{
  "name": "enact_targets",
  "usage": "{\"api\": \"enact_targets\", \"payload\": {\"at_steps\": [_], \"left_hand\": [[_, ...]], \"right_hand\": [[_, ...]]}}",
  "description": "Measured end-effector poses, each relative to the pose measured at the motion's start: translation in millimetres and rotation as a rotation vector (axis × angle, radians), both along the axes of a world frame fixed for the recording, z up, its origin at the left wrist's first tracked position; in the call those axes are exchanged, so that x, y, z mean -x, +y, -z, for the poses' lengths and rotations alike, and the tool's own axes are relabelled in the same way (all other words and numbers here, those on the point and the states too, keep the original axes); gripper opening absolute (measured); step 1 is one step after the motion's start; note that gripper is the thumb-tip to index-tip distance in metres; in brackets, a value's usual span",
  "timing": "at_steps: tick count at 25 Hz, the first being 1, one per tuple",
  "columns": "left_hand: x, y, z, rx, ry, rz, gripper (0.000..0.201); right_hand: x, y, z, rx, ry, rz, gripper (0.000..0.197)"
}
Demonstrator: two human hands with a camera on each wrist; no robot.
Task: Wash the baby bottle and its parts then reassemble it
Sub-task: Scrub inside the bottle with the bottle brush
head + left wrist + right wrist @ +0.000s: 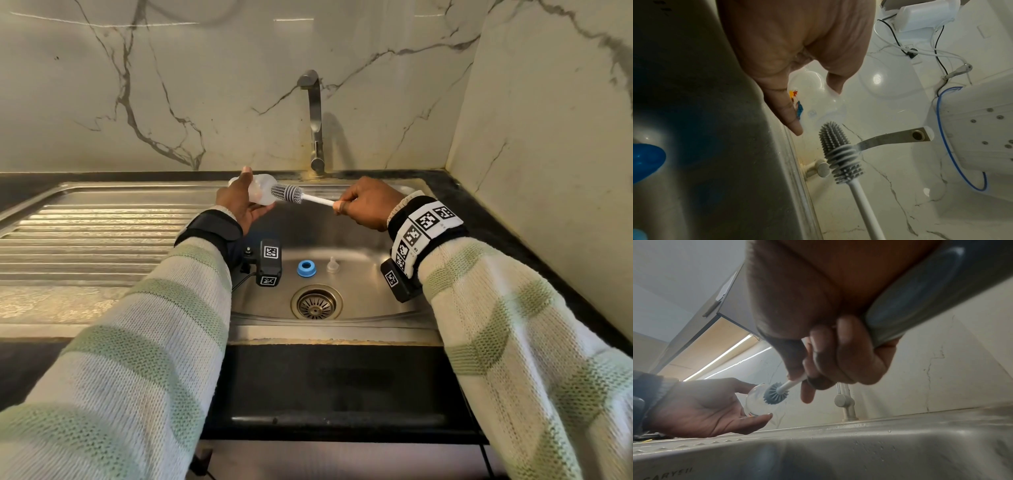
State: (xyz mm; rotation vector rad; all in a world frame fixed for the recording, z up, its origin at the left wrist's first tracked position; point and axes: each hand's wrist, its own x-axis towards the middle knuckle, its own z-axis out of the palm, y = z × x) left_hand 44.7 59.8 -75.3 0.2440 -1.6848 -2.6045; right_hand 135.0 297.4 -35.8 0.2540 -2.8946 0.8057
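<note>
Clear plastic, the bottle (261,193) lies on its side above the sink (359,301), its open mouth turned toward the brush (287,194). The left hand (239,202) holds it, thumb on top and fingers (791,113) beneath. The right hand (366,205) grips the white handle, fingers (840,356) curled round it. The grey bristle head sits right at the bottle's mouth; whether its tip is inside cannot be told from the head view, while the left wrist view shows it just outside.

By my reading the task is at an early stage. The bottle is already apart: the blue ring (306,268) and the clear teat (331,265) lie on the sink floor above the drain (317,303), just beside each other. No water runs from the tap (313,113), and no suds show anywhere. Scrubbing the bottle seems to be just under way; the ring and teat have yet to be washed, and everything must then be rinsed and screwed together.

The bottle's base is hidden behind the left hand. Its printed picture shows only in part beside a finger. Whether there is any soap or water inside the bottle is too hard to make out.
</note>
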Motion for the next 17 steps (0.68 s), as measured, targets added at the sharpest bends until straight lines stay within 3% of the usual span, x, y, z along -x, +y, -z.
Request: {"api": "enact_targets", "payload": {"at_steps": [7, 13, 17], "left_hand": [[-0.6, -1.6, 5.0, 0.029, -0.003, -0.025, 0.052], [0.2, 1.4, 1.1, 0.017, -0.011, -0.035, 0.052], [-0.1, 0.5, -1.1, 0.013, -0.012, -0.045, 0.048]], "right_hand": [[-0.9, 0.1, 8.3, 0.138, -0.218, -0.051, 0.019], [2.7, 1.6, 1.0, -0.073, -0.008, 0.0, 0.026], [4.1, -1.2, 1.5, -0.026, 0.02, -0.026, 0.028]]}}
